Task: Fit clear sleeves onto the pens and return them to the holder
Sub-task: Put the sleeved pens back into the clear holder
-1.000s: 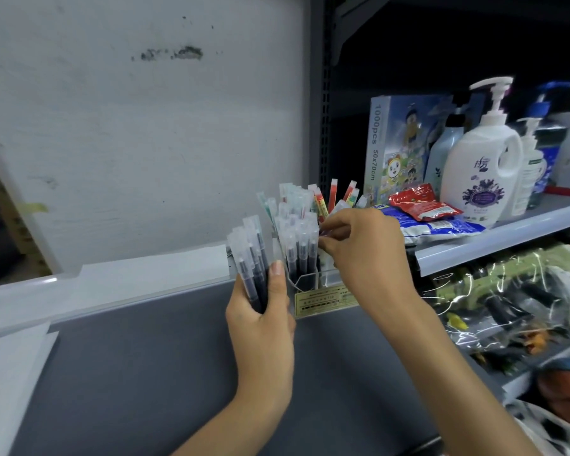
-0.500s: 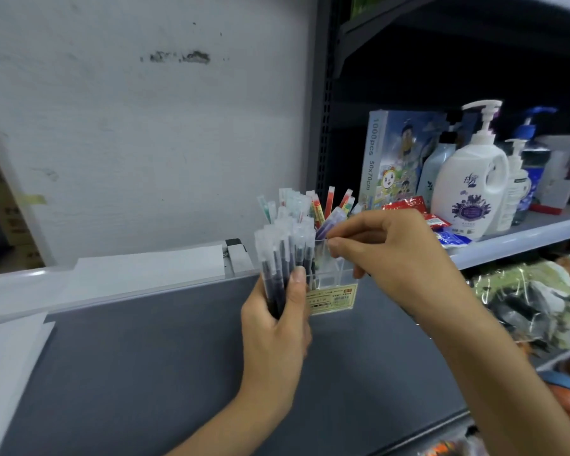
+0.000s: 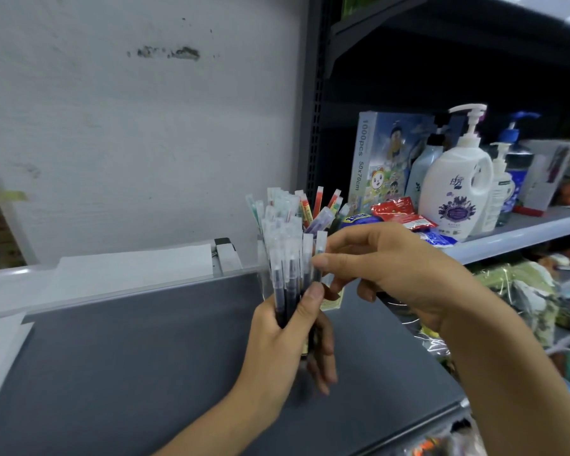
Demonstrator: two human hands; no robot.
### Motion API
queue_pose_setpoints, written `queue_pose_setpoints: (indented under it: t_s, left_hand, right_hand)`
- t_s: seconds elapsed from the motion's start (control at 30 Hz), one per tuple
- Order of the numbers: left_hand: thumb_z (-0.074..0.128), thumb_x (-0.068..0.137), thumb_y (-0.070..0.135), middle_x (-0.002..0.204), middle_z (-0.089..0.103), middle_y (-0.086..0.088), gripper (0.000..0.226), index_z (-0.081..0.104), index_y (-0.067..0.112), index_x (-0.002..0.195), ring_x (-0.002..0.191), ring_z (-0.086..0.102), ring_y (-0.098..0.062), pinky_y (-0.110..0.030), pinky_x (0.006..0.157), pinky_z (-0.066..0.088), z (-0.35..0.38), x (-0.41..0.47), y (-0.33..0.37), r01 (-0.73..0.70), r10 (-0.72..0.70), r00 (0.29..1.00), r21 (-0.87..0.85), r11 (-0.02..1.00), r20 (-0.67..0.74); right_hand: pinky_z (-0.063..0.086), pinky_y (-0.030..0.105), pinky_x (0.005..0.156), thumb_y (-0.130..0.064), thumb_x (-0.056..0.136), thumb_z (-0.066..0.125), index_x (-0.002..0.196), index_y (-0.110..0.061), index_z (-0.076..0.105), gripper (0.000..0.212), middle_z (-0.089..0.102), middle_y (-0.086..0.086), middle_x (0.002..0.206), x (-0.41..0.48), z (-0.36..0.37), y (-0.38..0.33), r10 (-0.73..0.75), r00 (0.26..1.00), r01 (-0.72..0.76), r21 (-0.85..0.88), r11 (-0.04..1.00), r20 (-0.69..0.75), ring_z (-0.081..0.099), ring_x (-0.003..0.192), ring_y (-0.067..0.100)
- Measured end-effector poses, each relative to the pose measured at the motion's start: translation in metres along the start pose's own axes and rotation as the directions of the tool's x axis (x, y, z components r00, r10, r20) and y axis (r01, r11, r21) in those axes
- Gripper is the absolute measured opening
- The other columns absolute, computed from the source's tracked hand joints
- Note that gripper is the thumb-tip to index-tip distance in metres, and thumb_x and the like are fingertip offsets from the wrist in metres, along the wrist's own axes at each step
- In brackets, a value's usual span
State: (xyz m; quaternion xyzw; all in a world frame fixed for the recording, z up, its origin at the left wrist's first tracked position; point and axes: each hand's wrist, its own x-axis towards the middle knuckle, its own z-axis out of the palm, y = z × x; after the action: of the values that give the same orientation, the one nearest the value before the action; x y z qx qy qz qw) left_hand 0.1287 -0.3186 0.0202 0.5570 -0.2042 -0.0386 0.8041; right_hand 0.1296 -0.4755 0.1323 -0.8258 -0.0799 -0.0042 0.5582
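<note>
Pens [image 3: 288,271] jut up from left grip [image 3: 277,343].

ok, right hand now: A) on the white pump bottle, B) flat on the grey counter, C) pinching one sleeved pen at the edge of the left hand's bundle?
C: the right hand pinches a sleeved pen between thumb and forefinger at the right edge of the bundle that the left hand holds.

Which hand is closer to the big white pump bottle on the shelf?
Right. The right hand, pinching one pen, is down-left of the white pump bottle; the left hand, gripping the pen bundle, is lower, further left.
</note>
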Motion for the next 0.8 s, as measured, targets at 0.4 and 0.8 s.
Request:
queue_pose_setpoints:
  t_s: [0.4, 0.8]
  left_hand:
    - [0.059, 0.096, 0.051, 0.055, 0.053, -0.010, 0.038, 0.069, 0.014, 0.098, 0.030, 0.036, -0.018, -0.019, 0.035, 0.027, -0.002, -0.001, -0.002, -0.117, 0.156, 0.952, 0.156, 0.981, -0.262]
    - [0.065, 0.088, 0.049, 0.056, 0.029, -0.010, 0.054, 0.056, -0.004, 0.095, 0.037, 0.024, -0.013, -0.020, 0.035, 0.023, 0.005, -0.001, 0.005, -0.110, 0.129, 0.927, 0.073, 0.991, -0.353]
  right_hand:
    - [0.060, 0.020, 0.063, -0.014, 0.099, 0.071, 0.099, -0.015, 0.077, 0.007, 0.080, 0.000, 0.086, -0.007, -0.015, -0.013, -0.314, 0.744, 0.390, 0.002, 0.921, -0.589, 0.078, 0.074, 0.015]
    - [0.063, 0.038, 0.078, -0.016, 0.097, 0.073, 0.107, -0.023, 0.073, 0.012, 0.077, -0.011, 0.088, 0.037, 0.021, 0.031, -0.410, 0.773, 0.289, -0.307, 0.907, -0.483, 0.073, 0.080, 0.004]
